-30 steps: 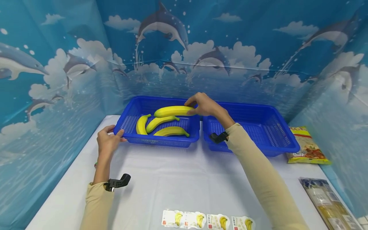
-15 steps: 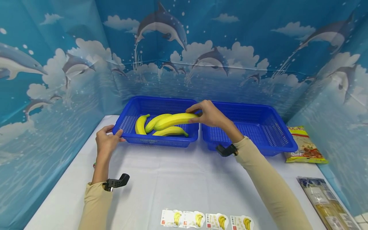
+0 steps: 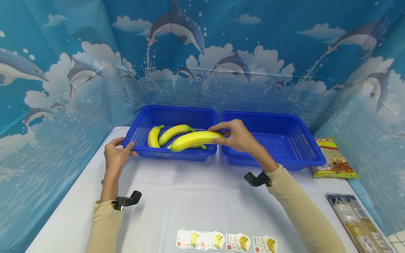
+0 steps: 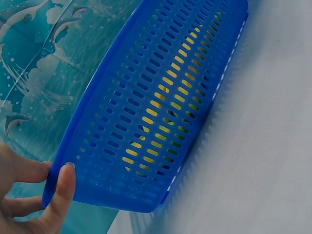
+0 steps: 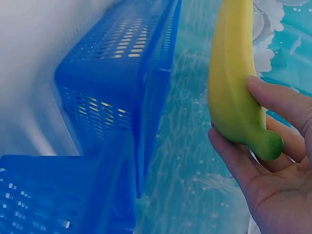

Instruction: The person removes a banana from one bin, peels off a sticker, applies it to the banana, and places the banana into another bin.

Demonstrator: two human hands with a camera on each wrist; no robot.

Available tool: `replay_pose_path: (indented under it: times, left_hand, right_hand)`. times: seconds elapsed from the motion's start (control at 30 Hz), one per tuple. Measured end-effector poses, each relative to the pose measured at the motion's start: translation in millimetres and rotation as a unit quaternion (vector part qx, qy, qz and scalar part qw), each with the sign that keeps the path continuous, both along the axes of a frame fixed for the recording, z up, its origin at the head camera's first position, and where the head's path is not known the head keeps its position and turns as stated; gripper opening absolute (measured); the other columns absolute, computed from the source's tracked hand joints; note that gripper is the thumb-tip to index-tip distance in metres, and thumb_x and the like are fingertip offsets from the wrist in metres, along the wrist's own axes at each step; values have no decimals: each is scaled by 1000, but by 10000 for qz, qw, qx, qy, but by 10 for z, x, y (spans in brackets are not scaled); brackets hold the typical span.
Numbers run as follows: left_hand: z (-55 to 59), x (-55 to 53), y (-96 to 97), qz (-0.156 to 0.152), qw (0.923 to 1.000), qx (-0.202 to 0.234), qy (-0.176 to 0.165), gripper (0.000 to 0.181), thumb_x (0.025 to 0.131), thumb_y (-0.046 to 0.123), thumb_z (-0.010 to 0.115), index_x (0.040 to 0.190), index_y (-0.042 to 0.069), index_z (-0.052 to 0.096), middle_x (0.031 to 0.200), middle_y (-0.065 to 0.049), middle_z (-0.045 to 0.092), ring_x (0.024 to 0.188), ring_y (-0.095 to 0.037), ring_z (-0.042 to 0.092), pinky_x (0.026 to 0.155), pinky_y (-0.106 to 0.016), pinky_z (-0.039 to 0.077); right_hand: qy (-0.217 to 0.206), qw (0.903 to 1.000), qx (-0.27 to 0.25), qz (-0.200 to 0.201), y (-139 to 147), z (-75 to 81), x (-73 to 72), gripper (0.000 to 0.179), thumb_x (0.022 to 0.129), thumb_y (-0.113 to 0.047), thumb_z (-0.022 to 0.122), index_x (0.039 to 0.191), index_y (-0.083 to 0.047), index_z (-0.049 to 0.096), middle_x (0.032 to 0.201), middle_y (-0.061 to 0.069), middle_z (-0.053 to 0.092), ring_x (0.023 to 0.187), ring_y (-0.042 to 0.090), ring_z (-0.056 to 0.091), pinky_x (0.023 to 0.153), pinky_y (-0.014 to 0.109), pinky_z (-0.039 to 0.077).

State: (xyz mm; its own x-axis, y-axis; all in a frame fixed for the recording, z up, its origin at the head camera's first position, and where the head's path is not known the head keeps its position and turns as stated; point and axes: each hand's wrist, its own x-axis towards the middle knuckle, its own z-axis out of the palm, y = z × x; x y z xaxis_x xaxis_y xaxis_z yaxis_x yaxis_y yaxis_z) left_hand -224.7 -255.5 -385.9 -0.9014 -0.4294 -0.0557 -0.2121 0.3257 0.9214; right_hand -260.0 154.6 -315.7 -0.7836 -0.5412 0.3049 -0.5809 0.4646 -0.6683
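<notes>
My right hand [image 3: 235, 135] grips a yellow banana [image 3: 193, 140] by its stem end, thumb on one side and fingers on the other. In the right wrist view the banana [image 5: 234, 78] shows its green stem tip near the palm. The banana's far end overlaps the front rim of the left blue basket [image 3: 177, 154] in the head view. Several bananas lie inside that basket, among them a curved banana [image 3: 175, 133] and another banana [image 3: 154, 136]; one is partly hidden behind the held one. My left hand [image 3: 116, 154] pinches the basket's front left corner between thumb and fingers.
A second blue basket [image 3: 272, 161] stands close on the right. Beyond it lies a yellow food packet [image 3: 335, 160], with a flat clear-wrapped package [image 3: 357, 218] nearer the right edge. Several banana-printed cards [image 3: 212, 240] lie in a row at the front. A dolphin-print curtain [image 3: 190, 52] rises behind.
My right hand has brought the banana toward me and slightly right, from above the basket's middle to its front rim. The left hand stays at the basket corner.
</notes>
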Motion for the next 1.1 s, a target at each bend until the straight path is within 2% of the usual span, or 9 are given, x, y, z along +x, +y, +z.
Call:
replay_pose_path:
  times: [0.1,0.2,0.3,0.4,0.47,0.6,0.73,0.87,1.1]
  left_hand:
    - [-3,5,0,-15,10000,19,41,62,109,21,65,162,-2,42,151,-22,55,73,-11,78,80,-13,52]
    - [-2,10,5,-12,10000,20,16,62,109,22,65,162,-1,42,152,-22,54,69,-6,75,81,-13,51]
    - [-9,9,5,-15,10000,18,-7,62,110,23,65,163,0,41,154,-21,53,65,1,71,95,-26,56]
    - [-17,5,2,-28,10000,51,-1,63,110,23,64,163,0,41,155,-21,52,63,2,70,109,-40,54]
    - [-20,4,-1,-29,10000,68,6,63,110,23,65,163,0,41,155,-21,53,64,1,72,112,-44,52]
    - [-28,6,-14,-21,10000,34,21,63,109,24,66,163,0,42,153,-21,55,70,-7,77,95,-25,55]
    - [-35,14,-26,-15,9999,76,113,64,108,22,67,162,-2,42,151,-23,56,71,-10,78,75,-8,50]
    - [-34,17,-23,-20,9998,138,160,64,108,20,67,161,-3,42,150,-25,55,68,-7,76,69,-6,50]
    - [-29,9,-8,-24,9998,166,142,64,109,21,66,162,-3,41,152,-24,54,66,-5,75,73,-11,57]
  right_hand:
    - [-159,9996,-232,-66,42,-53,83,37,90,-2,87,126,0,79,122,18,78,106,31,78,87,32,65]
    - [-308,9985,-424,-159,77,-108,161,36,90,-1,87,125,-2,79,122,17,78,107,31,78,87,31,65]
    - [-362,9973,-609,-187,113,-163,244,38,89,-2,88,126,-1,79,123,18,78,113,33,76,89,31,64]
    - [-321,9962,-797,-157,150,-214,331,40,88,0,89,126,1,78,124,18,77,116,37,74,91,33,64]
    - [-319,9952,-915,-134,171,-246,383,41,87,1,89,126,2,78,123,19,78,117,37,74,92,31,63]
    - [-374,9938,-1040,-115,215,-297,474,41,86,3,89,125,2,78,122,18,78,116,37,75,92,32,63]
    - [-367,9930,-1122,-72,263,-337,559,42,85,4,89,126,0,78,124,16,78,118,34,74,92,32,63]
    - [-396,9918,-1208,-87,305,-385,645,42,85,5,89,126,-1,79,125,13,78,120,31,73,95,32,62]
    - [-452,9911,-1237,-213,360,-491,800,41,86,3,89,125,-4,80,124,9,79,118,25,74,95,33,62]
